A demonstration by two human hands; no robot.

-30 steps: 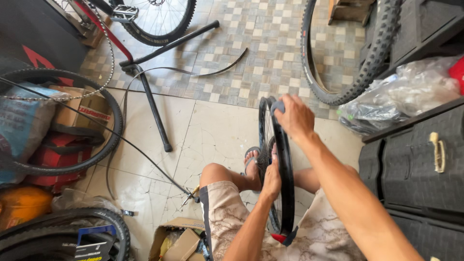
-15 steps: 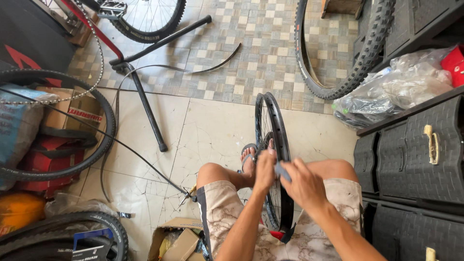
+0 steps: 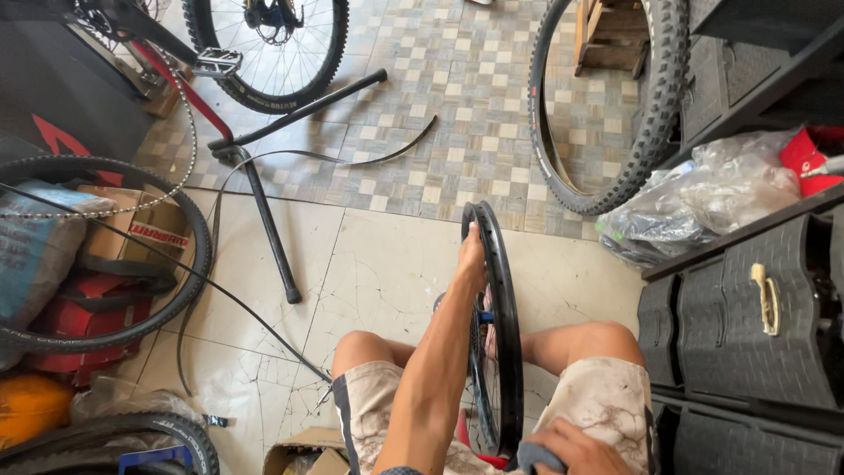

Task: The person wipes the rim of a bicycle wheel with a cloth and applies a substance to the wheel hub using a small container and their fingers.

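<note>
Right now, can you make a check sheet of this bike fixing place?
Surface: cracked pale floor tiles, patterned tiles farther off.
Job's things: black wheel rim upright between the knees.
Clutter: cardboard boxes, plastic bags, loose knobby tyre.
Grippers: left hand grips the rim's top; right hand holds a grey cloth at the rim's bottom.
Cables: thin black cable across the floor.
Surroundings: black repair stand, bicycle wheel, black drawers.

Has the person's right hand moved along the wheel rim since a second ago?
Yes. The right hand was up at the top of the black rim; it has come down to the bottom, near the lap, holding a grey cloth.
</note>
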